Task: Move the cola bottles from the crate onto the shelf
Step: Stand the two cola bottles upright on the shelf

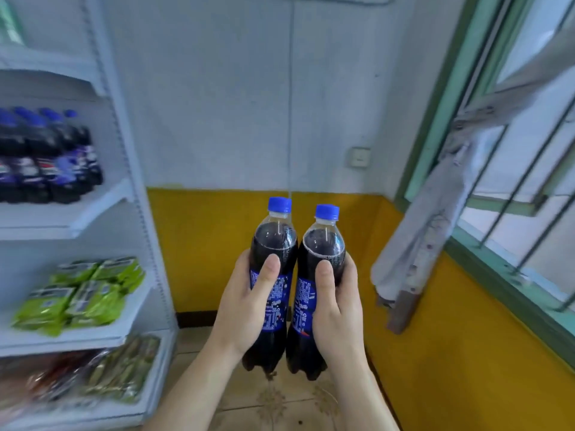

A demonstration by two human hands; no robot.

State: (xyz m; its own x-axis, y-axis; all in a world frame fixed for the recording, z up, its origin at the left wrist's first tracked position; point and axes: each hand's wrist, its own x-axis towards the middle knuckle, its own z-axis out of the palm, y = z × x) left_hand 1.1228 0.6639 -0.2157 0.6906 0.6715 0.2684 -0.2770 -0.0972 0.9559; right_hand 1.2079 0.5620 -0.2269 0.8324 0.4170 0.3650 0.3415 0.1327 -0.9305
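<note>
- Your left hand (249, 301) gripped the left bottle (273, 275) around its label, thumb across the front, fingers wrapped behind out of sight.
- Your right hand (337, 309) gripped the right bottle (314, 293) the same way, thumb on the front just above the label.
- Both bottles were upright, side by side, bodies touching or nearly so; couldn't tell which.
- Each bottle sat on the inner side of its hand, so the two bottles were between your palms, with necks and blue caps well above the thumbs and the bases below the heels of the hands.
- Left bottle sat a bit higher than the right one.
- Both were in the air in front of you, over the tiled floor (280, 402), with the yellow lower wall (217, 244) behind.
- Neither bottle was on the shelf (71, 223) yet; the unit stood to your left, well apart from the hands.
- That shelf already carried a row of cola bottles (46, 157), blurred, blue caps up.
- The level below held green packs (81, 293); the bottom level held more packets (102, 368), too blurred to identify.
- Crate wasn't in view.
- To your right: an open window (529, 188) with bars and a green frame, and a light cloth (429, 231) hanging by it.
- A wall socket (359, 157) sat on the pale wall above the yellow band.
</note>
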